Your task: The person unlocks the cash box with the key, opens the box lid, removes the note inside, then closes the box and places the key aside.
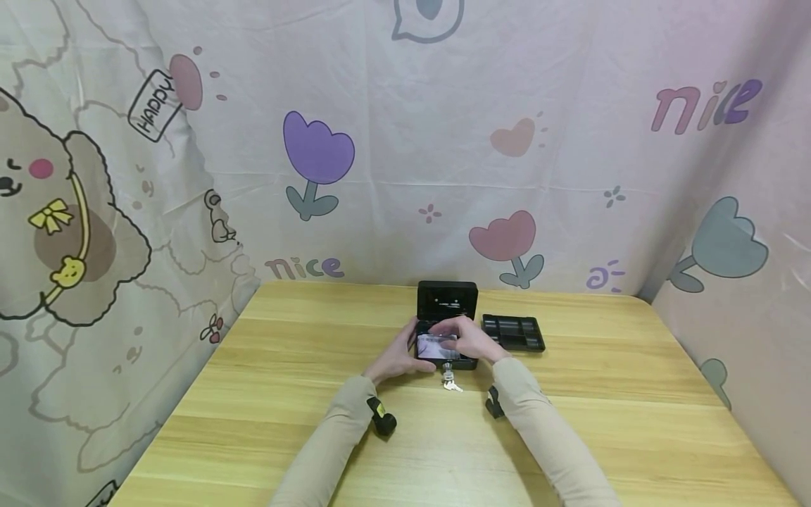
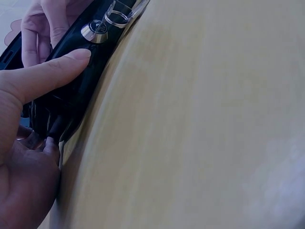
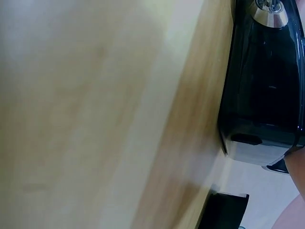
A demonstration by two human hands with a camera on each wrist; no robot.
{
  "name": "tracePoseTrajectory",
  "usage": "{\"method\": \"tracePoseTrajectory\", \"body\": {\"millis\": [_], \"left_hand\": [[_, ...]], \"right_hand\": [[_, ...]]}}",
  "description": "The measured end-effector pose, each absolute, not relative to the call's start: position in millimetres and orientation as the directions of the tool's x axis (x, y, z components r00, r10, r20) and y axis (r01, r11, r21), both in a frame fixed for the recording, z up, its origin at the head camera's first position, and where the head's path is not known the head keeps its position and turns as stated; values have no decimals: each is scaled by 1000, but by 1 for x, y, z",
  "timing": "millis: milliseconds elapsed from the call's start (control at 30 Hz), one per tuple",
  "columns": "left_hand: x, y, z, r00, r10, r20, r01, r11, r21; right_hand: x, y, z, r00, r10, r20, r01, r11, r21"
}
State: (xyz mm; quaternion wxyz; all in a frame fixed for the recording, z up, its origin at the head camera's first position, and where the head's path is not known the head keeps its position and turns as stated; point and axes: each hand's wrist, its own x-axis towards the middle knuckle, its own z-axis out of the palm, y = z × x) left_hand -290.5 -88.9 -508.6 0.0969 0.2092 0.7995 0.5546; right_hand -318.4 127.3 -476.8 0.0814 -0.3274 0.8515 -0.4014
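A black cash box stands on the table with its lid raised. Inside lies a pale, flat rectangular piece with faint printing; its kind is unclear. My left hand holds the box's left front corner, the thumb along the front face and the other fingers at the side. My right hand reaches over the right side into the box, fingers extended down at the pale piece; its fingertips are partly hidden. Keys hang from the front lock on a ring.
A black compartment tray lies on the wooden table just right of the box. A printed cloth hangs behind the table and along both sides. Black wrist cameras are strapped to both sleeves.
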Motion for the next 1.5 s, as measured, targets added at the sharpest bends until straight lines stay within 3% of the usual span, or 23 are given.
{"method": "tracePoseTrajectory", "body": {"millis": [1067,1500], "left_hand": [[-288,-89,-507,-904,425,48,194,306,932],[-289,-88,-509,-906,422,45,180,284,942]], "right_hand": [[-320,125,-478,-755,-643,128,-533,488,-691],[-318,124,-477,-784,-614,93,-487,514,-707]]}}
